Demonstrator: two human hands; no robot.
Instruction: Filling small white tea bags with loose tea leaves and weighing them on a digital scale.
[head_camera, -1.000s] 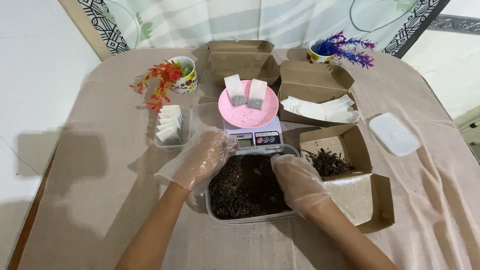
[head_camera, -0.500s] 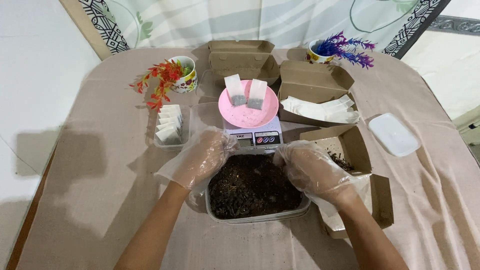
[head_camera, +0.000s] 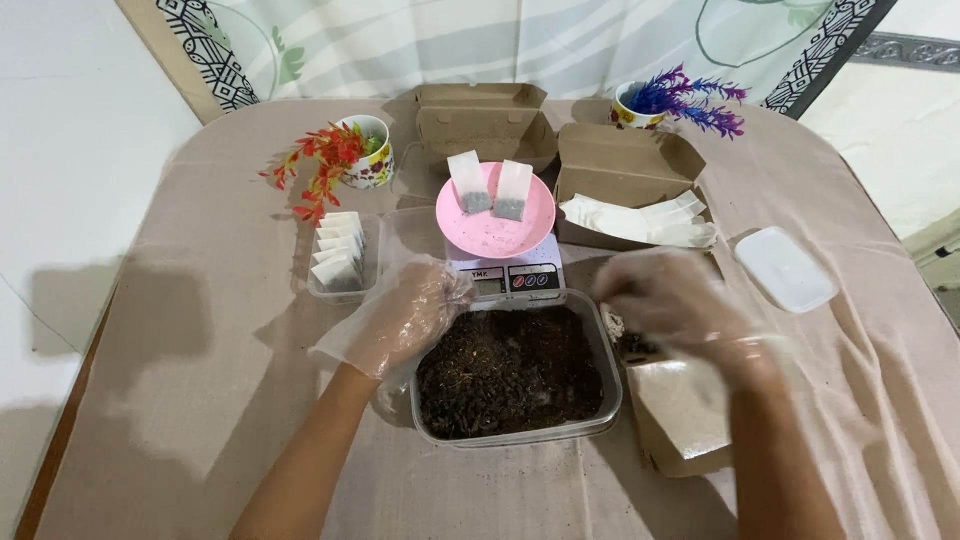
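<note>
My left hand (head_camera: 405, 315), in a clear plastic glove, curls over the far left corner of a clear plastic container (head_camera: 512, 438) filled with dark dried leaves (head_camera: 510, 370). My right hand (head_camera: 672, 302), also gloved and blurred by motion, hovers just right of the container, above an open brown cardboard box (head_camera: 680, 420) with some dark leaves (head_camera: 636, 346) in it. Whether this hand holds any leaves I cannot tell. Behind the container stands a small scale (head_camera: 505, 276) with a pink dish (head_camera: 497, 235). Two filled white tea bags (head_camera: 470, 185) lie on the dish.
A small tray of white sachets (head_camera: 338, 255) sits left of the scale. Behind the right hand, a cardboard box holds flat white bags (head_camera: 640, 215). A white lid (head_camera: 786, 268) lies at the right. A closed box (head_camera: 485, 120) and two mugs of artificial flowers (head_camera: 365, 150) (head_camera: 680, 95) stand at the back.
My right hand has lifted out of the container of leaves and moved right, over the open cardboard box. The left hand has stayed at the container's corner.
</note>
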